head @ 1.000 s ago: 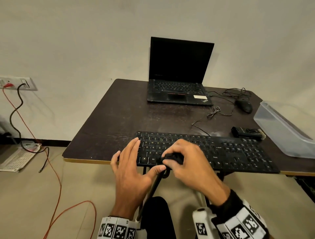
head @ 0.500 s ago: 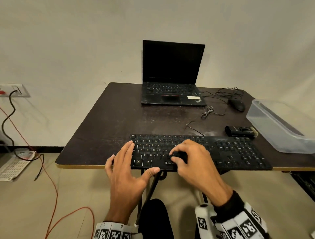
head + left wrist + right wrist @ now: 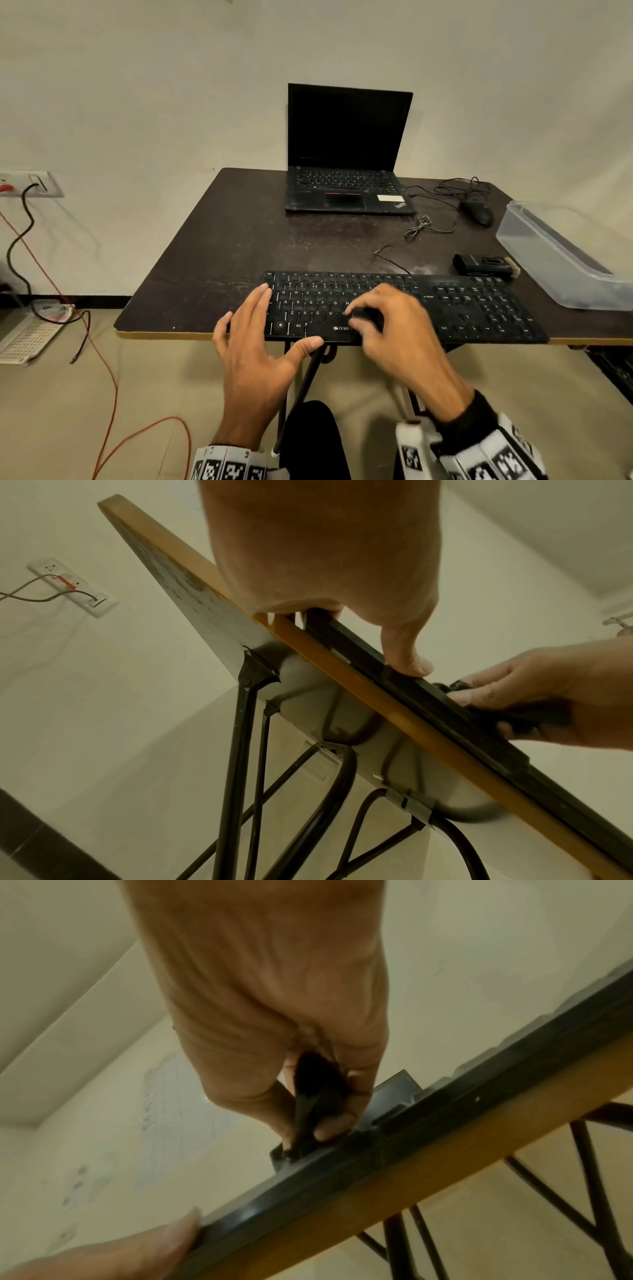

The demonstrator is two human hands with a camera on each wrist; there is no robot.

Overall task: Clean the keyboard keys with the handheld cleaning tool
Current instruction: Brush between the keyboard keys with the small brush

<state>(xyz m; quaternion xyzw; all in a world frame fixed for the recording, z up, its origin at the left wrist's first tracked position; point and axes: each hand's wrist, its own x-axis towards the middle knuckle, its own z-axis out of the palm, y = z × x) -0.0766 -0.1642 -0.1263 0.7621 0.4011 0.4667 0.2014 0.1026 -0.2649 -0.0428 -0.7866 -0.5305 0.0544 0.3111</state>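
1. Gripping the cleaning tool [image 3: 368, 317], a small dark item, the right hand [image 3: 394, 329] curls fingers and thumb round it and holds its tip on the lower letter rows of the keyboard [image 3: 479, 308], near mid-length.
2. Left hand [image 3: 253, 356]: fingers straight and spread on the keyboard's left end, thumb pressed against its front edge; holds nothing.
3. Keyboard location: along the near edge of the counter [image 3: 222, 257], its front flush with the rim.
4. Risk, judged: a hard sideways stroke could skid the keyboard off the rim should the left hand ease its bracing.
5. Risk, judged: the tool's tip might catch under a keycap and lever it loose.
6. Risk, judged: the right hand is motion-blurred, so a quick pass may skip keys.
7. Head view only: key rows, laptop [image 3: 346, 150], mouse [image 3: 476, 210], clear plastic tub [image 3: 561, 267], small black device [image 3: 483, 264] behind the keyboard.
8. Left wrist view only: thumb [image 3: 407, 653] on the keyboard's front edge, counter underside and metal legs.
9. Right wrist view only: tool pinched between the fingertips [image 3: 329, 1127] and thumb, tip touching the keys; the tool's type cannot be told.
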